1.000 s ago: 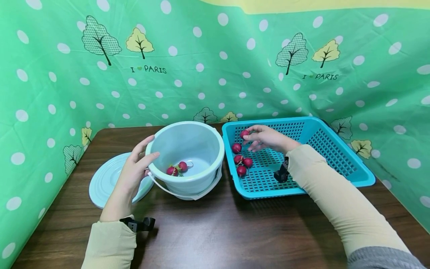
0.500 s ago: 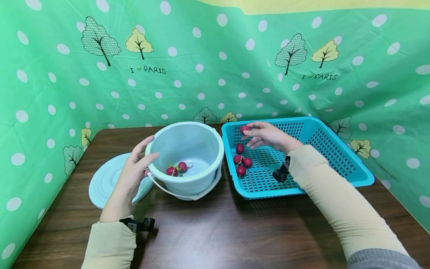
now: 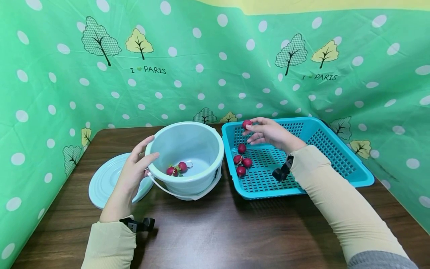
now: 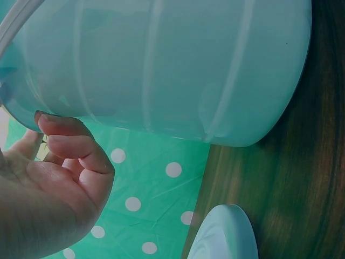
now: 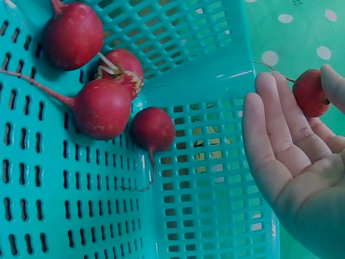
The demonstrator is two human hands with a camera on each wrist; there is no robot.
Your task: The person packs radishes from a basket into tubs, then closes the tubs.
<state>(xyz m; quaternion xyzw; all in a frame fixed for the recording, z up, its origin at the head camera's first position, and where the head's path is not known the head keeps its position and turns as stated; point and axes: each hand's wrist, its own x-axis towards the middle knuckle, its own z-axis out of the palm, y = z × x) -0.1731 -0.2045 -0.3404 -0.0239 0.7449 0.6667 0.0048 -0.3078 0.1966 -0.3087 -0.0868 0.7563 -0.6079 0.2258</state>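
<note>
Head view: one radish lifted clear of the basket

Head view shows both of my hands at once. My right hand (image 3: pixel 268 132) pinches a small round red radish (image 3: pixel 247 123) between thumb and fingertips, above the back left corner of the turquoise perforated plastic basket (image 3: pixel 336 149). My left hand (image 3: pixel 134 173) rests with relaxed fingers against the left rim of the pale mint round plastic bucket (image 3: pixel 201 175), not clenched on it.

Right wrist view adds what the head view cannot: the radish (image 5: pixel 311 93) sits at my fingertips (image 5: pixel 269 91) with a thin root tail trailing off it, and my other fingers lie fairly straight. Four loose red radishes (image 5: pixel 102 108) lie touching one another on the basket floor (image 5: pixel 205 205). Left wrist view shows only the bucket's outer wall (image 4: pixel 161 70), my curled fingers (image 4: pixel 70 143) just beside it, and an edge of the pale mint round lid (image 4: pixel 223 234) on the dark wooden table (image 4: pixel 291 183).

Compared with a second ago, my right hand has risen with the radish from near the basket floor up to rim height; my left hand has stayed put.

Inside the bucket lie two red radishes with a bit of green (image 3: pixel 177 169). Inside the basket, the four radishes (image 3: pixel 242 160) lie near its left wall. The lid (image 3: pixel 104 179) lies flat, left of the bucket.
</note>
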